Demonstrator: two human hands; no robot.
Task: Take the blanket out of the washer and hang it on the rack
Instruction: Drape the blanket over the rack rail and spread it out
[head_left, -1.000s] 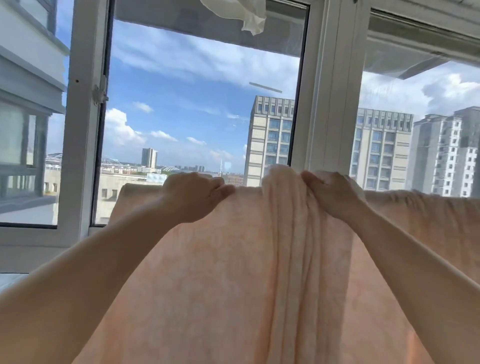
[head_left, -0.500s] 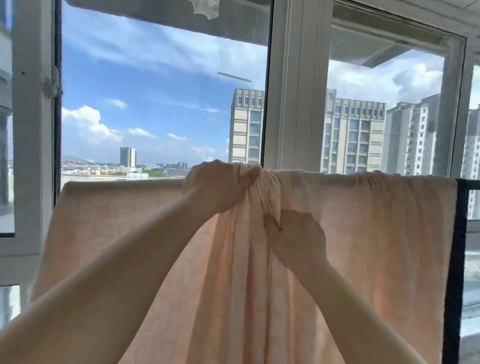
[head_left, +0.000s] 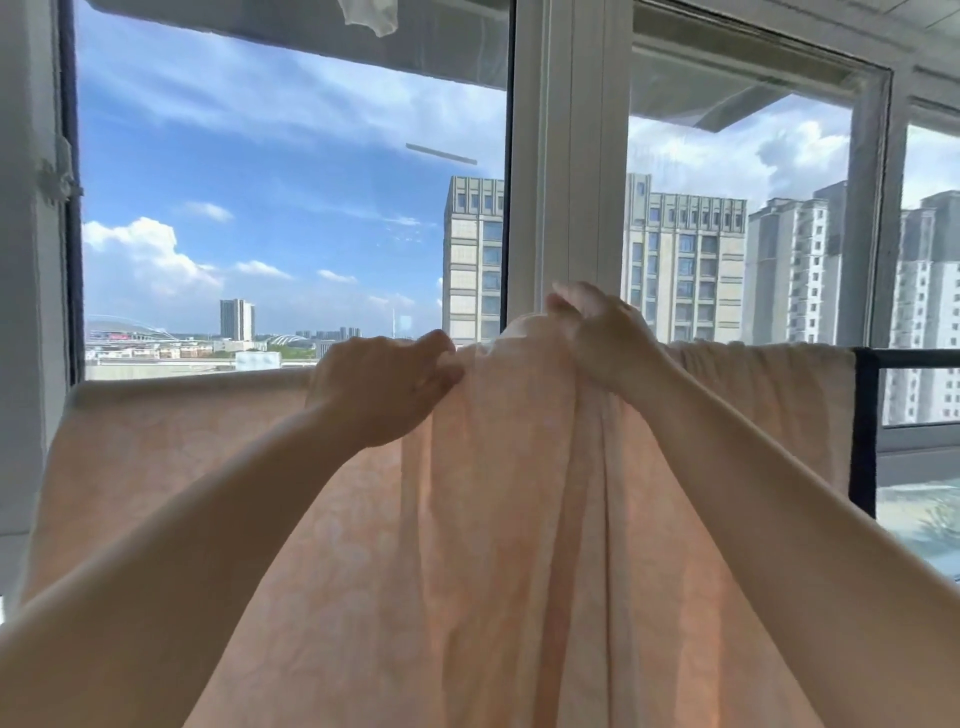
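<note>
Peach blanket (head_left: 218, 483) draped over black rack (head_left: 914, 358); left hand (head_left: 382, 387) and right hand (head_left: 605, 340) fingers grip bunched top fold.

Peach blanket (head_left: 182, 467) draped over black rack (head_left: 863, 431), hanging in front of the window (head_left: 291, 208). Left hand (head_left: 382, 389) pinches the bunched top edge; right hand (head_left: 605, 343) grips the same bunch just beside it, slightly higher. Folds fall straight below.

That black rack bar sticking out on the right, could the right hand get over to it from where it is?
Probably yes. The right hand grips the bunched blanket at the top, and the bare black rack bar lies further along the same line, with nothing in between.
</note>
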